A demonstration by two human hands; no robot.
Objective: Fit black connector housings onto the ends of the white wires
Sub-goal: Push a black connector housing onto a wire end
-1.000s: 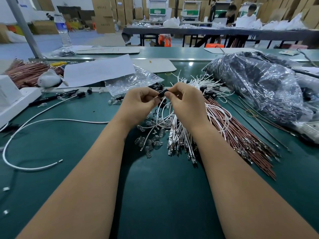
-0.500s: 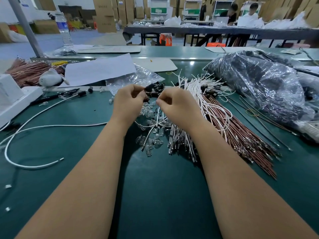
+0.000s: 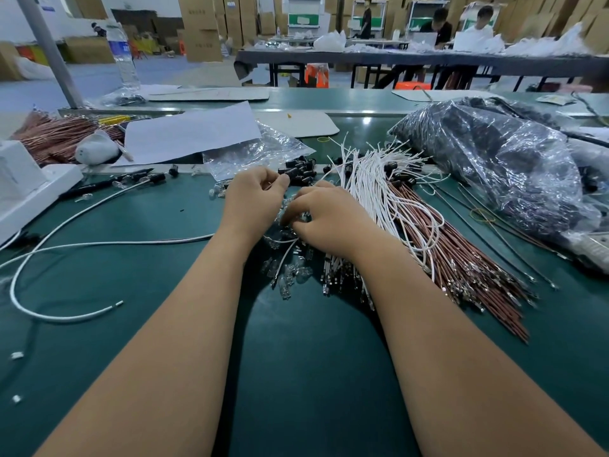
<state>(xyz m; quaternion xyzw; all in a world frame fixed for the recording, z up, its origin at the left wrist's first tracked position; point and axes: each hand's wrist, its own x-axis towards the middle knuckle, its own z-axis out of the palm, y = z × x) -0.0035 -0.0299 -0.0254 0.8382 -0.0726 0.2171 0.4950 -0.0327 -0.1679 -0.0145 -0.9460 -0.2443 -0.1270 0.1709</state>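
A big clear bag (image 3: 501,166) holds dark parts. The left hand (image 3: 253,206) and right hand (image 3: 326,219) curl their fingers over small clear pieces (image 3: 290,275); I cannot tell what they hold. Black housings (image 3: 300,171) lie just past them, white wires (image 3: 372,186) beside, on the table (image 3: 296,374).

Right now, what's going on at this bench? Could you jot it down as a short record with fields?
Surface: green work mat
Left hand: fingers curled, at the edge of the pile of black connector housings; whether it pinches one cannot be told
Right hand: fingers curled down over the small clear parts; a hold cannot be told
White wires: loose bundle just right of the hands
Brown wires: fanned out beside the white ones
Far right: plastic bag of dark parts
Left: long white cable, sheet of paper
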